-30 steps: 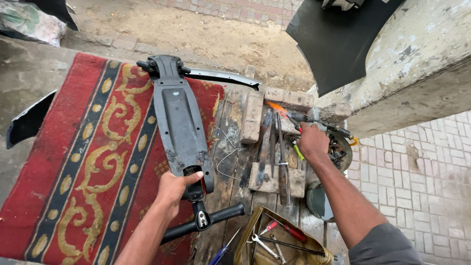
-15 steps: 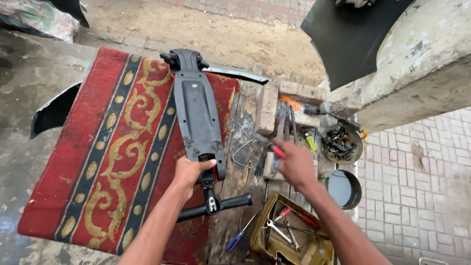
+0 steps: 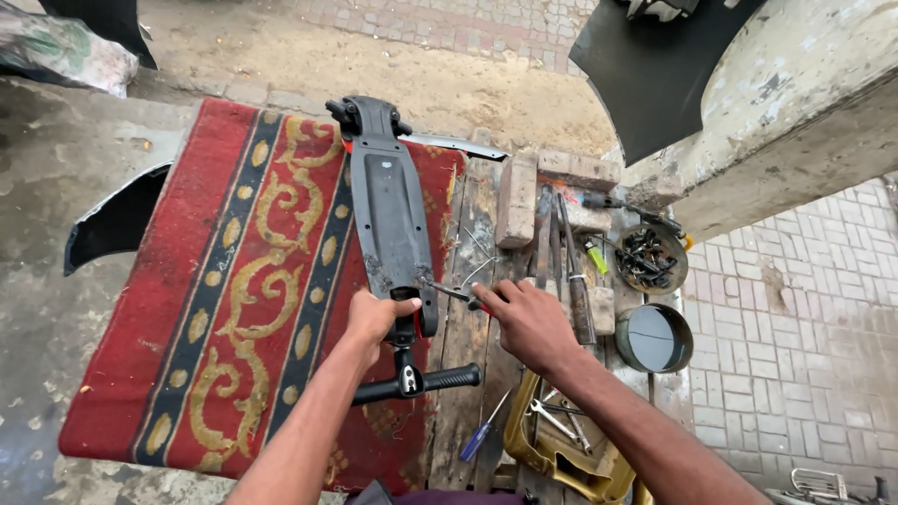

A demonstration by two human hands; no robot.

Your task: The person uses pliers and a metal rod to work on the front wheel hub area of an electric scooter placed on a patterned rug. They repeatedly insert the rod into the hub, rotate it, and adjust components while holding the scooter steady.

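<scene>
Fingers of left hand (image 3: 376,316) curl around scooter (image 3: 391,217) — right hand (image 3: 528,323) pinches pliers (image 3: 456,293).

The scooter (image 3: 391,210) has a matt black deck of plastic-looking finish, scuffed and dusty near its lower end, and its handlebar (image 3: 418,382) wears dull black rubbery sleeves. It lies on a rug (image 3: 224,281) of woven cloth, red with gold and dark bands, its pile flat and worn. The tabletop (image 3: 468,327) is bare wood, grey, rough and cracked. The pliers (image 3: 456,294) held in the right hand (image 3: 528,323) are dull metal. The bricks (image 3: 517,198) look coarse and chalky. The round tin (image 3: 655,339) is dark metal with a slight sheen; the yellow can (image 3: 561,449) is dented and grimy.
</scene>
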